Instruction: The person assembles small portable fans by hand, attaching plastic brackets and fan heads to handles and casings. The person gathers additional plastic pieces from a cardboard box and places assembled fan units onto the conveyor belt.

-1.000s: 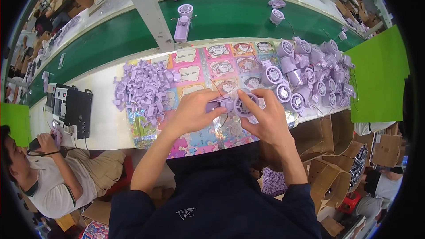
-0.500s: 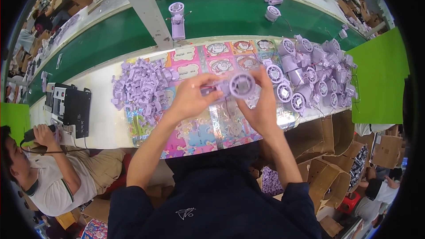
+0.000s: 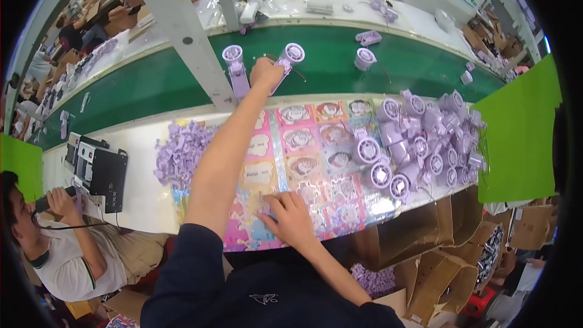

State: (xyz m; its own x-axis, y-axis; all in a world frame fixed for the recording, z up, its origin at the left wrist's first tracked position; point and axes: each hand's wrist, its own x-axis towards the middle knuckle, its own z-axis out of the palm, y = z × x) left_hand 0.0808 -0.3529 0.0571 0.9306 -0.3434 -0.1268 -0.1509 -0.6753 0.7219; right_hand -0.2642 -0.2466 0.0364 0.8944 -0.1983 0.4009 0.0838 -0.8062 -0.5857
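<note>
My left hand [image 3: 267, 74] reaches across to the green conveyor belt. Its fingers are closed round the handle of a lilac handheld fan part [image 3: 293, 53], which has a round ringed head and a thin wire. Just left of it, a similar lilac fan part [image 3: 237, 70] lies on the belt. My right hand [image 3: 291, 218] rests low over the colourful printed mat [image 3: 300, 167], fingers apart. Whether a small bit lies by its fingertips is hard to make out.
Left of the mat is a heap of small lilac pieces [image 3: 182, 152]; right of it, a pile of lilac round-headed parts [image 3: 419, 140]. A grey metal post [image 3: 188, 42] rises by my left arm. Black boxes [image 3: 100, 173] and a seated person are at left, cardboard boxes [image 3: 401, 231] lower right.
The lilac fan part, earlier between both hands above the mat, is now at the belt in my left hand. My right hand has let go and dropped nearer to me. The view has shifted.
</note>
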